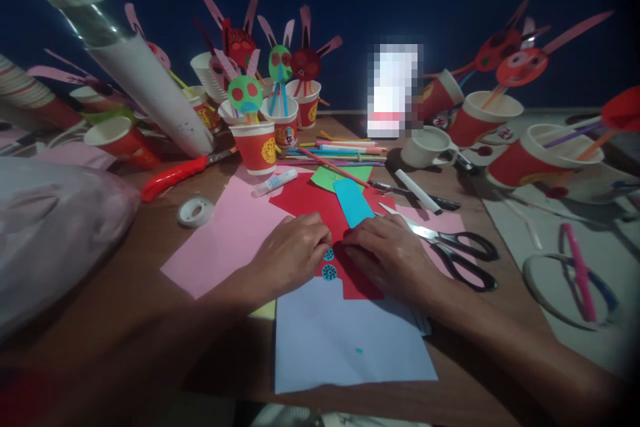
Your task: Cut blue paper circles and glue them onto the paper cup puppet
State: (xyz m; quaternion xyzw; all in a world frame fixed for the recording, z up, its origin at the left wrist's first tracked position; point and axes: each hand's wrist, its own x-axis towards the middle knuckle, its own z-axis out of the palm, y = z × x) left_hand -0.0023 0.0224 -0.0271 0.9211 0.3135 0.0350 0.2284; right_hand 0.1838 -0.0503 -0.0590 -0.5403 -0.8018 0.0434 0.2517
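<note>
My left hand (299, 248) is closed over the red paper (363, 283), fingertips pressed together. Just beside its fingertips lie two small blue circles with dark dots, one circle (329, 273) in full view and one partly covered. Facing it across a narrow gap, my right hand (383, 250) has its fingers curled inward. Whatever either hand pinches is hidden. A blue paper strip (353, 203) reaches down to the right hand's knuckles. Black-handled scissors (450, 243) lie to the right of that hand. A white sheet (350, 340) lies nearest me, below both hands.
Pink paper (233, 233), a glue stick (275, 183), a tape roll (195, 212) and a red-handled cutter (175, 177) lie left. Behind stand red paper cups (255, 150) with paper rabbit heads on sticks. A white mug (427, 147) and a white-capped marker (419, 191) are at right.
</note>
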